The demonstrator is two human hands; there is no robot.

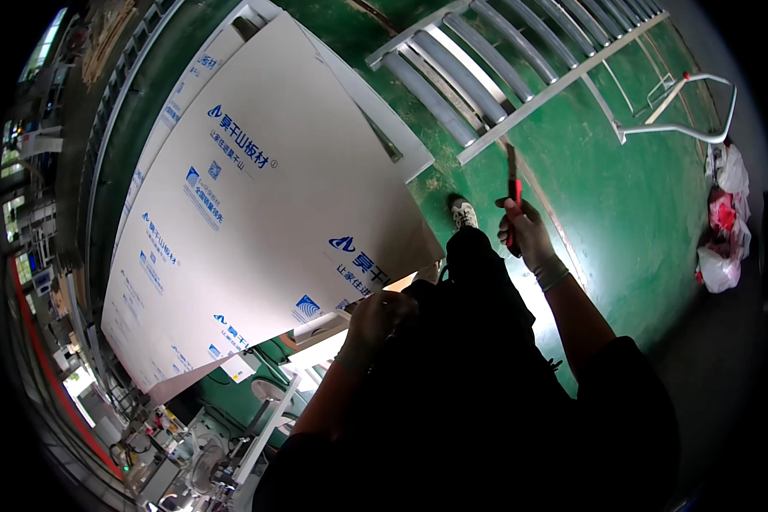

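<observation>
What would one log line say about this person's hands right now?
left hand: grips edge of big pale board | right hand: holds red-handled tool | below: green floor

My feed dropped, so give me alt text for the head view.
The left hand grips the near edge of a large pale printed board, while the right hand holds a red-handled tool above a green floor. A grey roller rack lies beyond.
</observation>
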